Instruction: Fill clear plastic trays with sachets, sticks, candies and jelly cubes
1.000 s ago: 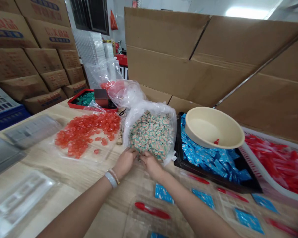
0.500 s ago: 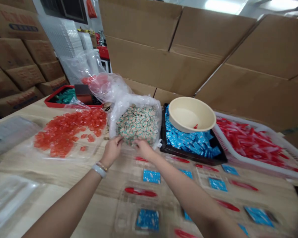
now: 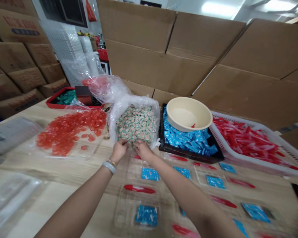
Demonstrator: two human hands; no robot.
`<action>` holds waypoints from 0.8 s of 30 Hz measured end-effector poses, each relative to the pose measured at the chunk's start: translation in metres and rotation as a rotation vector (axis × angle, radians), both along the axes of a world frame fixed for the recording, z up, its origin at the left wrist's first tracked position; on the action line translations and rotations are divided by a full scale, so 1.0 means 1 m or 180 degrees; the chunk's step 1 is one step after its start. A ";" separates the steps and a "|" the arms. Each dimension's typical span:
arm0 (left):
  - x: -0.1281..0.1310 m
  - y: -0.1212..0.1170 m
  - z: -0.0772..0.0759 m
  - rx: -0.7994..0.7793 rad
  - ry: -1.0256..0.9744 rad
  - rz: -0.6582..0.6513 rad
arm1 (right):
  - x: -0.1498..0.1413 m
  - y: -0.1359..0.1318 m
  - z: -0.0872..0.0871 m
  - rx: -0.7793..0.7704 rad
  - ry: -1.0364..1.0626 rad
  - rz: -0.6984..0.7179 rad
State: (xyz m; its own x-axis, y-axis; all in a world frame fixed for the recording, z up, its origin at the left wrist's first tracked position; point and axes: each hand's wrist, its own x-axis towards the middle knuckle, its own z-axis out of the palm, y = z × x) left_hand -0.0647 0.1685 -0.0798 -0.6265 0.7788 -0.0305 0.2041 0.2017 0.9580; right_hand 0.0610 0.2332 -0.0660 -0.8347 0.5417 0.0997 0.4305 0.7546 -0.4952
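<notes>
Small beige-and-green packets [image 3: 136, 122] fill a box lined with a clear plastic bag [image 3: 113, 122]. At its near edge are both hands, close together. My left hand [image 3: 119, 149] has its fingers bent in a pinch at the packets; what they hold is too small to make out. My right hand [image 3: 143, 149] is likewise curled over the near packets, its fingertips partly hidden. Just below the hands lie clear plastic trays [image 3: 119, 201], several bearing a red pen-shaped piece [image 3: 139, 188] and a blue packet [image 3: 150, 174].
Left of the box, orange-red translucent pieces [image 3: 69, 132] lie on plastic, near a red tray [image 3: 49, 103]. To the right stand a black crate [image 3: 188, 157] of blue packets with a cream bowl [image 3: 188, 114] on top, and a white basket [image 3: 240, 159] of red pieces. Cardboard boxes [image 3: 134, 59] rise behind.
My left hand has moved right, closer to my right hand, at the near edge of the packet box. The right hand has hardly moved. The view has shifted slightly.
</notes>
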 end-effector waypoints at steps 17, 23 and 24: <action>0.035 -0.093 0.055 -0.0225 -0.1204 -0.0547 | 0.138 0.000 0.050 -0.1472 0.1026 -0.0841; 0.039 -0.137 0.060 -0.0500 -0.1264 -0.0352 | 0.099 -0.041 0.032 -0.1929 0.0934 -0.0533; 0.041 -0.141 0.060 -0.0502 -0.1331 -0.0360 | 0.089 -0.045 0.030 -0.1847 0.0876 -0.0476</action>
